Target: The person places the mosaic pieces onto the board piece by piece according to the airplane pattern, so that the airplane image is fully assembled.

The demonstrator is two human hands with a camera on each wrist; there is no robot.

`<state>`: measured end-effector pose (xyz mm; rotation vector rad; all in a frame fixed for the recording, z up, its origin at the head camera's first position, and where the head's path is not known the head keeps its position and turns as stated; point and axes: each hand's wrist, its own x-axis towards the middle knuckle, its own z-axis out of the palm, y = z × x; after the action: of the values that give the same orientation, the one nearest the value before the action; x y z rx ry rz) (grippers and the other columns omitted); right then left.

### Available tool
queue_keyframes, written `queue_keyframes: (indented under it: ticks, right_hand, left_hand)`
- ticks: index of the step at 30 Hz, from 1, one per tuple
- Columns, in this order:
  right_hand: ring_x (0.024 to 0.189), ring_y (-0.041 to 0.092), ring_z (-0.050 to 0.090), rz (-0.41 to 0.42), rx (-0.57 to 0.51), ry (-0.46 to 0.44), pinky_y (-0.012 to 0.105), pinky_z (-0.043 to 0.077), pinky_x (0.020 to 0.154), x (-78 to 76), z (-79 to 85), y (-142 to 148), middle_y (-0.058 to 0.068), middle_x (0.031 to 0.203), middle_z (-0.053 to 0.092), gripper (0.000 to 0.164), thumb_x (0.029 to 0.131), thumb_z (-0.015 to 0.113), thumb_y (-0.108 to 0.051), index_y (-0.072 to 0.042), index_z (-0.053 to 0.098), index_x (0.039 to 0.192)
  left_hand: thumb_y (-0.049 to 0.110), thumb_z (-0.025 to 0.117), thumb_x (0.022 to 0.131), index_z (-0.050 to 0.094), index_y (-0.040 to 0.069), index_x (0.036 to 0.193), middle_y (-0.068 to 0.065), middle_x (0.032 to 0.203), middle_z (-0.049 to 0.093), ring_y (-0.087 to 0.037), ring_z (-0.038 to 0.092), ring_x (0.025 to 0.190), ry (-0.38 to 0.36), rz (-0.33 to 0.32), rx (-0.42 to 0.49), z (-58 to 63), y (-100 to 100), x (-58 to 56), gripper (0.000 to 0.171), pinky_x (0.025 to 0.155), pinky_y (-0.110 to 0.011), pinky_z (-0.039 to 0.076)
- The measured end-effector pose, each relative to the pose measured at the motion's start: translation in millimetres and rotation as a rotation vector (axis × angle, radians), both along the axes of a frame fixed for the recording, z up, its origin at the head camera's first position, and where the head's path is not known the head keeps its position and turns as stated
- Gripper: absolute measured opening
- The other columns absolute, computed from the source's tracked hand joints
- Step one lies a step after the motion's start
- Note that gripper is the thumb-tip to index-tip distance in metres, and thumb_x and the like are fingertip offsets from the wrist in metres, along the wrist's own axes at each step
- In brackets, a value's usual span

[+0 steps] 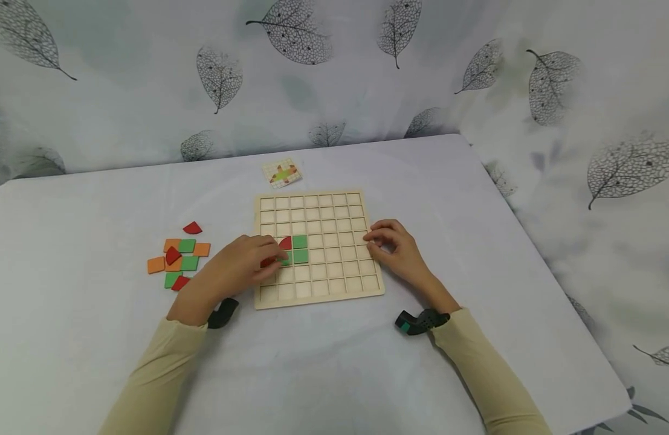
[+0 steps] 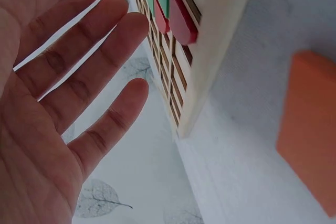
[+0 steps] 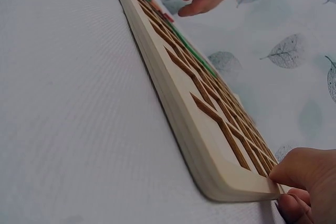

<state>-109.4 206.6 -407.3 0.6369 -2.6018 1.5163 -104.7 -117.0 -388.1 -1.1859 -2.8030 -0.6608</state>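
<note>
A pale wooden grid board (image 1: 334, 275) lies on the table, with green square tiles (image 1: 300, 241) and red quarter-round tiles (image 1: 285, 243) in cells at its left side. Over those tiles is my left hand (image 1: 242, 260). In the left wrist view its fingers (image 2: 84, 80) are stretched out and apart, with nothing between them; a red tile (image 2: 182, 22) shows near the board's edge. My right hand (image 1: 395, 246) pinches the board's right edge. The right wrist view has that thumb (image 3: 299, 169) on top of the rim and fingers beneath it.
Left of the board lie loose orange (image 1: 156, 264), green (image 1: 190, 263) and red (image 1: 193, 228) tiles, some overlapping. A small pattern card (image 1: 282, 173) sits behind the board on the white tabletop (image 1: 323, 362). Leaf-printed cloth (image 1: 345, 90) hangs behind.
</note>
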Motion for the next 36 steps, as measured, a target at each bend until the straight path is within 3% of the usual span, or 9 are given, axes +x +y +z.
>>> queue_keyframes:
  ticks: [7,18,25,32,36]
  right_hand:
    - [0.087,0.035,0.057,0.001,-0.004,0.005,0.035,0.048,0.080,-0.1,-0.1,0,0.032,0.117,0.053,0.015,0.085,0.065,0.011,0.013,0.068,0.100]
    - [0.086,0.034,0.057,0.006,-0.012,-0.005,0.031,0.048,0.080,0.1,-1.6,0,0.032,0.117,0.053,0.016,0.086,0.064,0.011,0.013,0.067,0.101]
    - [0.086,0.037,0.057,0.008,-0.005,0.019,0.030,0.048,0.079,-0.1,1.3,1,0.033,0.116,0.053,0.016,0.085,0.064,0.012,0.013,0.067,0.101]
    - [0.087,0.036,0.056,0.011,-0.014,0.007,0.034,0.048,0.080,-0.5,-0.4,2,0.033,0.116,0.053,0.015,0.086,0.064,0.012,0.013,0.067,0.101]
    - [0.087,0.034,0.056,0.013,-0.019,0.004,0.035,0.048,0.080,-0.3,-1.2,2,0.033,0.117,0.053,0.016,0.086,0.064,0.011,0.013,0.067,0.101]
  left_hand:
    - [0.012,0.068,0.090,0.072,0.007,0.103,-0.002,0.098,0.069,-0.020,0.064,0.094,-0.017,0.036,-0.026,-0.5,-11,6.6,0.014,0.088,-0.044,0.051]
    - [0.003,0.071,0.084,0.070,0.005,0.103,-0.003,0.093,0.067,-0.017,0.063,0.084,0.081,0.066,0.079,0.5,-33,13.2,0.019,0.078,-0.042,0.052]
    - [0.003,0.072,0.084,0.070,0.007,0.105,-0.002,0.096,0.067,-0.018,0.063,0.088,0.036,0.149,0.101,4.2,-51,18.2,0.022,0.079,-0.041,0.053]
    - [-0.001,0.073,0.081,0.070,0.006,0.101,0.000,0.093,0.067,-0.017,0.064,0.084,0.107,0.161,0.144,2.5,-69,22.4,0.021,0.073,-0.037,0.054]
    - [-0.003,0.072,0.080,0.071,0.007,0.102,0.001,0.092,0.067,-0.015,0.064,0.083,0.107,0.179,0.151,1.2,-77,26.8,0.023,0.070,-0.034,0.052]
